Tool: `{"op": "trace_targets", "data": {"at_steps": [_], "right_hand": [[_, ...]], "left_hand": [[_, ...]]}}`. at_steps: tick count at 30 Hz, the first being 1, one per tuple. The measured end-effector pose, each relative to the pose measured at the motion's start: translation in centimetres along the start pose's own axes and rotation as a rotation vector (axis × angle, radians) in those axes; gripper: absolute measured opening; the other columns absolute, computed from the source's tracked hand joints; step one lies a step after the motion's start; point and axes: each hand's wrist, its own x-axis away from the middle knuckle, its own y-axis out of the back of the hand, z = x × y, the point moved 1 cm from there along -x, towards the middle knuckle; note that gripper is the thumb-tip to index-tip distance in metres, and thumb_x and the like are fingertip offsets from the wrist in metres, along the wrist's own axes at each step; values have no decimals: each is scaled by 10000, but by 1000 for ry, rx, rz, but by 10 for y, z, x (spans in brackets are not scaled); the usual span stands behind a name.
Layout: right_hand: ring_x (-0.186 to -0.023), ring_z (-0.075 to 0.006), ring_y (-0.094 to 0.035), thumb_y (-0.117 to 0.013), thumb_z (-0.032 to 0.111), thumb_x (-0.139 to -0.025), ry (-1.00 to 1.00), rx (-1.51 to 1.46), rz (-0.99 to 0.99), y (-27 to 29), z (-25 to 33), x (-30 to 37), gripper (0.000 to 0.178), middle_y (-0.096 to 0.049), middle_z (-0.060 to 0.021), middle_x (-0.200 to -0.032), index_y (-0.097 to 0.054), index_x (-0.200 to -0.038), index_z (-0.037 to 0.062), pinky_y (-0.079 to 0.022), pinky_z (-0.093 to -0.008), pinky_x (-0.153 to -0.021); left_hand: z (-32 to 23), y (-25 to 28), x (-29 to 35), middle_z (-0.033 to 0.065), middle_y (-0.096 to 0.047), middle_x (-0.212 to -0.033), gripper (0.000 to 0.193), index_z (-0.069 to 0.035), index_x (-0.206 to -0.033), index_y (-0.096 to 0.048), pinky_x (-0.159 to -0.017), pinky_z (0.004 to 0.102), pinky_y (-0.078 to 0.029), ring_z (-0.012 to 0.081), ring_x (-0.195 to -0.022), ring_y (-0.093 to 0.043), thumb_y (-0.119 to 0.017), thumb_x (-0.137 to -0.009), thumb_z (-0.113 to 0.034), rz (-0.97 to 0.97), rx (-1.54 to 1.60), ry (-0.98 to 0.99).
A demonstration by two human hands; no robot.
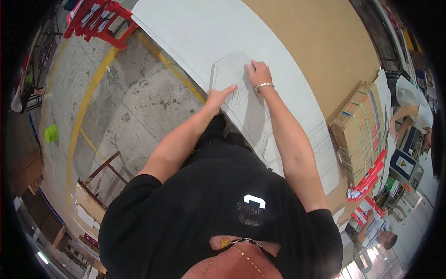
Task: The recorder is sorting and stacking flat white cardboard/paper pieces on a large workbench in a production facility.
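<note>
A flat stack of pale grey-white card sheets (231, 69) with angled corners lies on the white-covered worktable in front of me. My left hand (220, 98) closes on its near left edge, thumb stretched over the top and the other fingers mostly hidden below the rim. At the right edge my right hand (260, 75), with a bracelet at the wrist, has its fingers bent around the side and its thumb pressed close. More thin pale sheets (254, 118) fan out between my forearms, reaching toward my body.
Large white sheets (195, 32) cover the table, with brown board (320, 37) beyond. A strapped cardboard bundle (360, 132) stands at the right. Red plastic stools (104, 23) are at the far left, a green object (51, 133) on the floor. Two other people are at the right.
</note>
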Motion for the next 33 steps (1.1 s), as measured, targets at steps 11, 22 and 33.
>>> {"op": "trace_targets", "data": {"at_steps": [11,22,33], "right_hand": [[-888,-341,-577,-501,323,-872,-209,-136,-27,43,-59,76,340,-621,-194,-919,-656,-1010,53,-456,-398,-785],[-971,-336,-553,-497,367,-868,46,-118,-29,25,-42,36,451,-581,-196,-1078,-554,-1184,51,-434,-397,-872],[-994,-343,-526,-514,389,-854,-18,-39,44,8,-2,14,434,-572,-202,-1044,-615,-1102,47,-422,-403,-888]], "left_hand": [[-4,12,36,108,-478,-1273,606,-6,-1295,-382,-991,426,-370,242,-1186,-454,-664,-816,-249,340,365,318],[-1,-1,52,133,-353,-1396,796,-50,-1384,-259,-1029,499,-318,320,-1273,-368,-253,-868,-656,249,670,274],[13,8,41,117,-379,-1380,741,-52,-1375,-286,-1012,482,-350,294,-1261,-387,-239,-893,-612,302,629,240]]}}
